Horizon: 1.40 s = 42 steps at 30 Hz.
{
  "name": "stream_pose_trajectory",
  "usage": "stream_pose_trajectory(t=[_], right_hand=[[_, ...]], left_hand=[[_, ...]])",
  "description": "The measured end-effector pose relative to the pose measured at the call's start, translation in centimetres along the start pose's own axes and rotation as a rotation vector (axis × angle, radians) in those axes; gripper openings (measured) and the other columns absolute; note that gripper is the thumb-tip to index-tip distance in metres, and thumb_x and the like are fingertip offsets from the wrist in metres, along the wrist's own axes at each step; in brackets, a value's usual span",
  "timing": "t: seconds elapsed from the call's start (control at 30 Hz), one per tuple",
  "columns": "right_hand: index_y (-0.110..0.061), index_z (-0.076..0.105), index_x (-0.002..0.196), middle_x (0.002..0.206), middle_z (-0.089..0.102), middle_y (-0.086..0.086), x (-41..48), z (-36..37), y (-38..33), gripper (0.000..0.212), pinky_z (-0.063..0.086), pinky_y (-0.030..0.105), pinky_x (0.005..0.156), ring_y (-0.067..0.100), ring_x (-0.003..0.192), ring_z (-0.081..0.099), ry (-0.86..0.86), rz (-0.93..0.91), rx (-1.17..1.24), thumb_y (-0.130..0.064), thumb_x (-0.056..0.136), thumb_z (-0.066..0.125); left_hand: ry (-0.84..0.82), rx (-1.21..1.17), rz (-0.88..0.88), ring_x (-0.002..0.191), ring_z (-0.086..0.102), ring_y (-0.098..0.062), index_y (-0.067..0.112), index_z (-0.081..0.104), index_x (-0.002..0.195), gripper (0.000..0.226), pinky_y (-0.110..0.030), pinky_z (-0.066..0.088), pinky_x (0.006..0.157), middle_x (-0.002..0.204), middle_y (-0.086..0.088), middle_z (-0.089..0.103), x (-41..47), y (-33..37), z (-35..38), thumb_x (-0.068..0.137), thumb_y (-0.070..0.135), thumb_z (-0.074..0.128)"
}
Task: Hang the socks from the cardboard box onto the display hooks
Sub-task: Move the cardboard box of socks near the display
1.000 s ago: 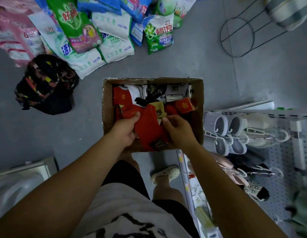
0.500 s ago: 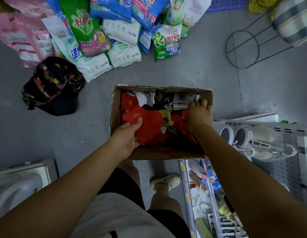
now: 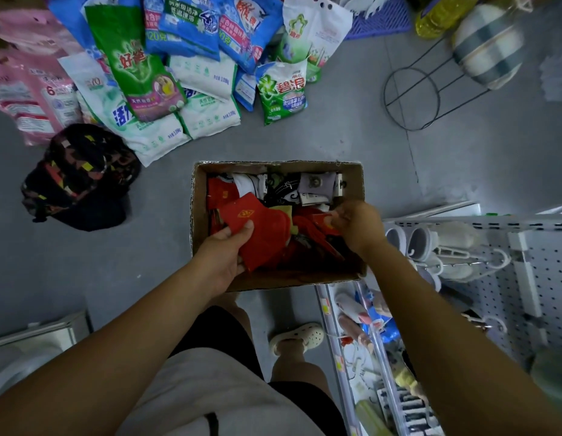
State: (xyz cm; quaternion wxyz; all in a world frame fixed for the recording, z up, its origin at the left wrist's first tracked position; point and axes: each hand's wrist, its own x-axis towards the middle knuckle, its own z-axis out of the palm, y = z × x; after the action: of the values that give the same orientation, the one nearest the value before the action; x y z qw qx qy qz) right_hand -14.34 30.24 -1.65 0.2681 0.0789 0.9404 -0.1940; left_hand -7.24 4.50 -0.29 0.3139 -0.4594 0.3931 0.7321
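While both hands are down in the cardboard box [image 3: 196, 221], which sits on the grey floor [image 3: 336, 136] just ahead of the person's shoe [image 3: 297, 338], the step in hand looks to be picking and sorting socks, not yet hanging them. The left hand [image 3: 223, 256] grips a red pair of socks [image 3: 260, 234] with a gold emblem, thumb on top and fingers curled beneath, held a little above the heap at the box's near left. The right hand [image 3: 359, 229] has its fingers bunched and pinches another red sock [image 3: 320, 220] near the box's right wall; whether it has the cloth or a card label I cannot tell. More socks [image 3: 314, 187], white, black and pale lilac, lie packed at the far end of the box. The display hooks [image 3: 462, 264] jut from a white pegboard panel [image 3: 550, 278] to the right of the box, and those in view carry white slippers [image 3: 414, 240] on hangers. As I judge it, the next move calls for lifting one pair clear of the tangle, finding whatever loop or hanger it has, turning right and threading it onto a hook. No free hook shows plainly, so one must be found first.
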Motion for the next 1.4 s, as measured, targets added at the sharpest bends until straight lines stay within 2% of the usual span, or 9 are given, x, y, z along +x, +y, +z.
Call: stream_pose_trajectory(t=[0.2, 0.33, 0.47, 0.73, 0.93, 1.03, 1.13, 1.27, 1.4], right_hand=[[-0.018, 0.071, 0.092, 0.091, 0.071, -0.001, -8.0, -2.3, 0.1, 0.018, 0.057, 0.033, 0.077, 0.015, 0.086, 0.067, 0.182, 0.144, 0.510, -0.036, 0.091, 0.071], [-0.020, 0.071, 0.096, 0.097, 0.073, 0.002, -14.1, -3.3, -0.1, 0.022, 0.060, 0.040, 0.084, 0.023, 0.098, 0.071, 0.366, 0.305, 0.999, -0.041, 0.094, 0.065], [-0.013, 0.066, 0.099, 0.101, 0.071, 0.012, -19.9, -4.3, -0.7, 0.024, 0.061, 0.036, 0.071, 0.024, 0.097, 0.071, 0.513, 0.388, 1.408, -0.036, 0.099, 0.059], [-0.005, 0.064, 0.108, 0.109, 0.071, 0.024, -30.1, -4.4, 1.6, 0.019, 0.048, 0.015, 0.044, 0.038, 0.099, 0.071, 0.679, 0.354, 1.542, -0.021, 0.098, 0.061], [-0.007, 0.069, 0.112, 0.095, 0.078, 0.007, -38.4, -3.9, 7.4, 0.024, 0.056, 0.031, 0.067, 0.018, 0.081, 0.071, 0.793, 0.396, 1.480, -0.012, 0.089, 0.074], [-0.011, 0.071, 0.103, 0.089, 0.078, 0.001, -43.0, -3.9, 10.6, 0.018, 0.055, 0.034, 0.063, 0.016, 0.075, 0.070, 0.876, 0.425, 1.467, -0.020, 0.088, 0.075], [-0.007, 0.071, 0.096, 0.081, 0.078, 0.003, -47.1, -4.0, 12.9, 0.012, 0.056, 0.024, 0.060, 0.013, 0.070, 0.073, 0.979, 0.381, 1.543, -0.018, 0.091, 0.070], [-0.010, 0.072, 0.100, 0.089, 0.078, 0.009, -51.7, -3.2, 15.8, 0.020, 0.057, 0.028, 0.063, 0.019, 0.076, 0.075, 1.039, 0.388, 1.561, -0.028, 0.091, 0.070], [-0.013, 0.073, 0.094, 0.082, 0.076, 0.008, -55.7, -2.0, 18.5, 0.023, 0.059, 0.032, 0.068, 0.021, 0.073, 0.073, 0.925, 0.314, 1.579, -0.033, 0.094, 0.063]], left_hand=[[-0.038, 0.065, 0.050, 0.105, 0.070, -0.021, 0.020, 0.060, 0.135, 0.037, -0.037, 0.057, 0.078, 0.125, -0.004, 0.071, -2.0, 0.5, 0.5, 0.099, 0.028, 0.063], [-0.086, 0.152, 0.116, 0.114, 0.069, -0.024, 0.019, 0.063, 0.133, 0.039, -0.046, 0.057, 0.093, 0.125, -0.006, 0.072, -4.2, 1.0, 2.3, 0.096, 0.029, 0.067], [-0.228, 0.282, 0.179, 0.104, 0.075, -0.022, 0.018, 0.069, 0.122, 0.030, -0.046, 0.057, 0.092, 0.114, -0.005, 0.077, -7.4, 1.0, 5.5, 0.096, 0.032, 0.066], [-0.401, 0.645, 0.405, 0.104, 0.074, -0.033, 0.011, 0.075, 0.113, 0.052, -0.054, 0.054, 0.099, 0.107, -0.013, 0.078, -13.2, -3.5, 10.3, 0.074, 0.044, 0.079], [-0.424, 0.746, 0.569, 0.104, 0.074, -0.030, 0.026, 0.077, 0.111, 0.055, -0.057, 0.054, 0.099, 0.109, -0.005, 0.078, -17.3, -11.2, 13.3, 0.066, 0.058, 0.083], [-0.503, 0.868, 0.606, 0.101, 0.075, -0.027, 0.025, 0.075, 0.113, 0.045, -0.055, 0.056, 0.097, 0.107, -0.003, 0.079, -19.4, -15.5, 14.6, 0.079, 0.054, 0.079], [-0.585, 0.956, 0.598, 0.101, 0.075, -0.029, 0.023, 0.073, 0.115, 0.041, -0.057, 0.056, 0.096, 0.107, -0.005, 0.079, -21.5, -19.5, 16.0, 0.086, 0.053, 0.073], [-0.640, 0.931, 0.543, 0.100, 0.076, -0.024, 0.025, 0.072, 0.113, 0.024, -0.054, 0.056, 0.095, 0.106, -0.003, 0.079, -24.1, -24.5, 17.7, 0.098, 0.040, 0.062], [-0.707, 0.698, 0.304, 0.106, 0.074, -0.022, 0.021, 0.063, 0.123, 0.025, -0.048, 0.061, 0.087, 0.118, -0.006, 0.076, -26.9, -29.2, 18.7, 0.105, 0.029, 0.049]])
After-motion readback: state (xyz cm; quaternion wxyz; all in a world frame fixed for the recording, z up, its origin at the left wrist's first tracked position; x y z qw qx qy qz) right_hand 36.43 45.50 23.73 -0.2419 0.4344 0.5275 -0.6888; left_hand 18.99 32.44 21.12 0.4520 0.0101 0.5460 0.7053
